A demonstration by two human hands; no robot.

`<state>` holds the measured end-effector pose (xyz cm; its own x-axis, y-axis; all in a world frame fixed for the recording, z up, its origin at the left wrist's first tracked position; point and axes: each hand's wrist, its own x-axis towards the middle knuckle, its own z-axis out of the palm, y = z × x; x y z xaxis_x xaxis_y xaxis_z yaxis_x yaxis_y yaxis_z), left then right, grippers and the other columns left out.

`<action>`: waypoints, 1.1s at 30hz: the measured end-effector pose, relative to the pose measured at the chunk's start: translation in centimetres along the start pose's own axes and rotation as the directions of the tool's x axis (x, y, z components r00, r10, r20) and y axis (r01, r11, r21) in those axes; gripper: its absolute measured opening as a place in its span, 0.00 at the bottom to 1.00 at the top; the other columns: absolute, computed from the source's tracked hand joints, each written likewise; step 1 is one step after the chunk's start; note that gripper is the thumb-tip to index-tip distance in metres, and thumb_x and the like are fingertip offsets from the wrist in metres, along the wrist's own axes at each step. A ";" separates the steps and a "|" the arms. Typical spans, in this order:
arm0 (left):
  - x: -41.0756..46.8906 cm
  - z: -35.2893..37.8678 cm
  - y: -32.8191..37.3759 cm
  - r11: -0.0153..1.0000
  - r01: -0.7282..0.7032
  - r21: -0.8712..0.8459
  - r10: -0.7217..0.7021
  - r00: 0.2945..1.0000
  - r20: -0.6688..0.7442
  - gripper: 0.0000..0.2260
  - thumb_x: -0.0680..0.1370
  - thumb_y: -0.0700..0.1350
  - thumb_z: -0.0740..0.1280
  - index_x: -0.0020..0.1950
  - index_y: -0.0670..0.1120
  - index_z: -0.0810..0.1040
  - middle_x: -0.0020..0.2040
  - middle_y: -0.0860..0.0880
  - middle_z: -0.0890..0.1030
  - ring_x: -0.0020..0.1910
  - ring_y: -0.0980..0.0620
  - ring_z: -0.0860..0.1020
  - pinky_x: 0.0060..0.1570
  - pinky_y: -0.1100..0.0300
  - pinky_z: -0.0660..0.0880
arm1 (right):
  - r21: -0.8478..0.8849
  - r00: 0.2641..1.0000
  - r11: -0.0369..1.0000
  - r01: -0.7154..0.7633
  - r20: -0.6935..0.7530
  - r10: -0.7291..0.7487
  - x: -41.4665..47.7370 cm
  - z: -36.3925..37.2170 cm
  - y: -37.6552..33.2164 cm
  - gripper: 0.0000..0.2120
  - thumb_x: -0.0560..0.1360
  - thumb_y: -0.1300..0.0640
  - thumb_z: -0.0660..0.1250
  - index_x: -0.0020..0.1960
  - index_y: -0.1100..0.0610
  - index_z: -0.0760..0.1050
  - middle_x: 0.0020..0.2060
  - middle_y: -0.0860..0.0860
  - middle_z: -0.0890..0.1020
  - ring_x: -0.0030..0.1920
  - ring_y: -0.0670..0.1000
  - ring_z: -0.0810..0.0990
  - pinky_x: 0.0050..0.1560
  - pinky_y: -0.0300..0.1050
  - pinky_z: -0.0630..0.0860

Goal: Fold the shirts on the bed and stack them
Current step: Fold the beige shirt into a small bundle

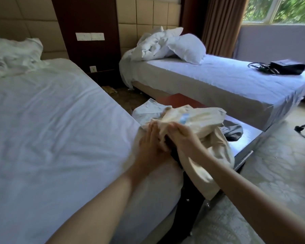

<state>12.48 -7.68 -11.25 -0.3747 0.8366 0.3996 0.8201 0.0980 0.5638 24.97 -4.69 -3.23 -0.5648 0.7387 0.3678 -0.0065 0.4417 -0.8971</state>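
Note:
A cream shirt (206, 120) with a small blue mark is bunched up over the right edge of the near bed (51, 129), and part of it hangs down toward the floor. My right hand (181, 136) grips a fold of this shirt. My left hand (151, 143) lies against the cloth with its fingers straight. A pale blue-white shirt (148, 110) lies crumpled just behind the cream one. A grey garment (233, 132) rests on the low table (250, 138) to the right.
A second bed (218, 81) stands at the back right with rumpled pillows (174, 44) and a black bag (287, 66) with cables. A red-brown board (180, 101) lies between the beds. Rumpled bedding (11, 57) sits at the near bed's head. Patterned carpet (280, 173) covers the floor on the right.

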 end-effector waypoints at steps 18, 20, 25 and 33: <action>-3.8 -8.4 -0.6 0.657 0.593 -0.466 -0.461 0.805 0.374 0.12 0.80 0.39 0.56 0.59 0.40 0.76 0.52 0.44 0.78 0.51 0.47 0.76 0.50 0.59 0.73 | -0.208 0.811 0.799 -0.565 -0.322 0.489 -0.7 2.9 4.2 0.39 0.75 0.42 0.64 0.76 0.53 0.48 0.75 0.58 0.55 0.73 0.61 0.57 0.71 0.60 0.55; -4.1 -9.6 -1.1 0.824 0.464 -0.324 -0.312 0.850 0.425 0.12 0.79 0.35 0.55 0.54 0.44 0.76 0.47 0.47 0.77 0.46 0.51 0.74 0.40 0.63 0.70 | -0.483 0.815 0.658 -0.578 -0.387 0.432 -0.3 1.5 4.9 0.35 0.76 0.40 0.59 0.76 0.52 0.50 0.76 0.56 0.51 0.75 0.62 0.49 0.72 0.61 0.46; 0.0 -9.3 -1.1 0.771 0.482 -0.416 -0.479 0.869 0.120 0.13 0.78 0.35 0.56 0.58 0.40 0.77 0.57 0.44 0.78 0.56 0.45 0.74 0.51 0.60 0.71 | -0.699 0.849 0.588 -0.408 -0.054 0.525 1.1 1.3 6.6 0.32 0.75 0.34 0.54 0.75 0.45 0.53 0.77 0.51 0.48 0.75 0.63 0.46 0.71 0.62 0.46; 4.0 -1.3 -1.4 0.908 0.411 0.086 -0.419 0.900 0.124 0.12 0.78 0.55 0.61 0.54 0.51 0.80 0.61 0.44 0.76 0.59 0.42 0.73 0.57 0.53 0.70 | -0.572 0.864 0.698 -0.431 -0.037 0.503 0.4 3.5 10.7 0.21 0.82 0.44 0.47 0.74 0.41 0.55 0.76 0.43 0.42 0.74 0.54 0.33 0.71 0.54 0.34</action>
<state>9.29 -5.15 -9.49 -0.6271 0.7782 0.0341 0.6277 0.4789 0.6137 21.77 -1.44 -13.56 -0.4606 0.8789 -0.1240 0.7109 0.2816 -0.6444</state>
